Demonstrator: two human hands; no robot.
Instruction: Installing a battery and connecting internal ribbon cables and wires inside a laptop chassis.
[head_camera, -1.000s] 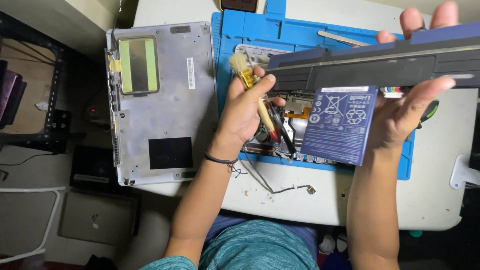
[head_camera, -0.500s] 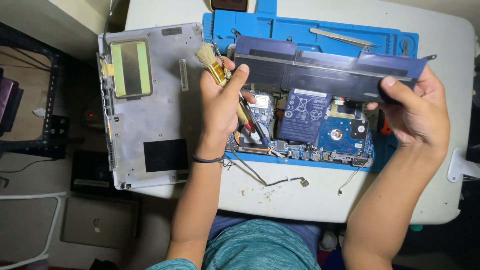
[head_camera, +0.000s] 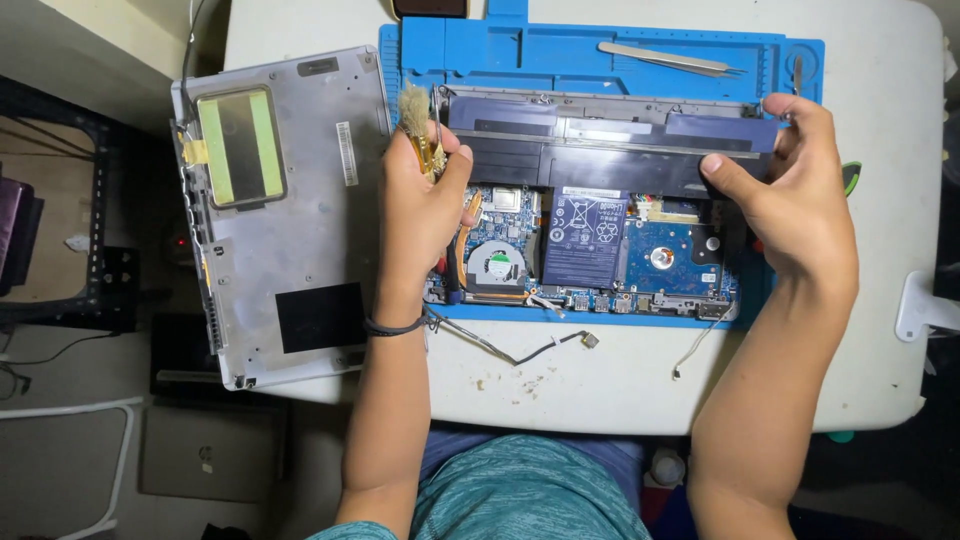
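**A:** Status of your hands?

**B:** My left hand (head_camera: 420, 205) is closed around a small brush (head_camera: 416, 115), bristles up, and its fingers also pinch the left end of the long black battery pack (head_camera: 610, 150). My right hand (head_camera: 795, 200) grips the pack's right end, thumb on the near face. The pack sits across the far edge of the opened laptop chassis (head_camera: 590, 255), on the blue repair mat (head_camera: 560, 50).

**A:** First risk?

**B:** Split grip on the left. Brush and pack share the same fingers. If the handle rolls, I judge that end could drop onto the fan (head_camera: 497, 265) or the board beside it.

**A:** Anything underneath?

**B:** I cannot tell whether a connector is joined below the pack; it is hidden. Lifting or twisting with a lead attached could strain it.

**A:** Loose wiring?

**B:** A thin cable (head_camera: 520, 350) trails off the mat's near edge onto the white desk (head_camera: 880, 330), just beside my left wrist. A forearm shift could snag it and drag the chassis.

**A:** Other hazards?

**B:** Tweezers (head_camera: 670, 58) lie on the mat just beyond the pack; metal near exposed board is a short risk if nudged in. The grey bottom cover (head_camera: 290, 220) overhangs the desk's left edge and could tip if bumped.
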